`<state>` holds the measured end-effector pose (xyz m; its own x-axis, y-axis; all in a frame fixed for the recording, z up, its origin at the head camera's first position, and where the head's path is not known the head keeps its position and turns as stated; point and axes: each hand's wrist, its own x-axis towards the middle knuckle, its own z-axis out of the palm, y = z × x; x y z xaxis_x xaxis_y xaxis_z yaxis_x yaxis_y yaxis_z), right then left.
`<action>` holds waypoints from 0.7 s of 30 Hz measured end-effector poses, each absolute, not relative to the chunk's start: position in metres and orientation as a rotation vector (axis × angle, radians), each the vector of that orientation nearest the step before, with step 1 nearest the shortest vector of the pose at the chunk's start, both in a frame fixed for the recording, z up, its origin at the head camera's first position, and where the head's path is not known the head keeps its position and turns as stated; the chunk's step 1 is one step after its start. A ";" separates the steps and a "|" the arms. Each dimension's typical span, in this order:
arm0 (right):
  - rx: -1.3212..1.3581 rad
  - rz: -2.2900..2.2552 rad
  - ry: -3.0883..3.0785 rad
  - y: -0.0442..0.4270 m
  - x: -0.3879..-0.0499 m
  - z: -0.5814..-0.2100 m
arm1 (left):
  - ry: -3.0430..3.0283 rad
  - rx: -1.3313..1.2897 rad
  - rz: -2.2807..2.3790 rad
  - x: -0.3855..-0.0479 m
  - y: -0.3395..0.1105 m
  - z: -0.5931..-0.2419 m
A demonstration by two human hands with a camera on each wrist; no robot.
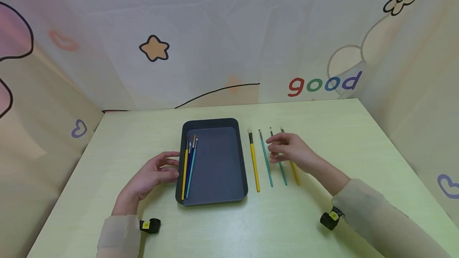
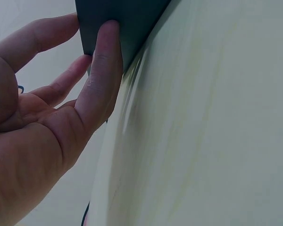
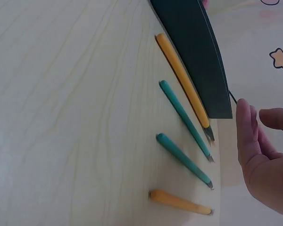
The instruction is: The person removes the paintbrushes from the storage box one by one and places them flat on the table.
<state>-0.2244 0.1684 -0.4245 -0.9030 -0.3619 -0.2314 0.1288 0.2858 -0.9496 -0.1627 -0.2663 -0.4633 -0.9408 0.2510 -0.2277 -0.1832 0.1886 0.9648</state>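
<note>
A dark grey tray (image 1: 218,162) lies on the table. Along its left side rest several paintbrushes, among them a yellow paintbrush (image 1: 185,174) and a light blue paintbrush (image 1: 191,168). My left hand (image 1: 155,176) touches the tray's left wall with its fingertips, fingers loosely bent. To the right of the tray lie a thick yellow paintbrush (image 1: 254,162), two teal paintbrushes (image 3: 184,113) (image 3: 185,161) and an orange-yellow paintbrush (image 3: 181,202). Above the right-hand brushes hovers my right hand (image 1: 292,150), holding nothing, its fingers relaxed and apart from the handles. It partly covers two brushes in the head view.
The pale wooden table (image 1: 305,234) meets a printed cloth backdrop (image 1: 215,51) at its far edge, with cloth on both sides as well. Black wrist cameras (image 1: 150,226) sit by both sleeves.
</note>
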 end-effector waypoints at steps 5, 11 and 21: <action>-0.248 -1.691 2.062 0.152 -0.224 -0.421 | 2.138 0.067 1.806 -0.163 -0.266 -0.464; -0.264 -1.765 1.951 0.133 -0.223 -0.418 | 2.130 0.073 1.810 -0.163 -0.267 -0.464; -0.289 -1.815 1.827 0.100 -0.219 -0.413 | 2.122 0.067 1.819 -0.163 -0.267 -0.464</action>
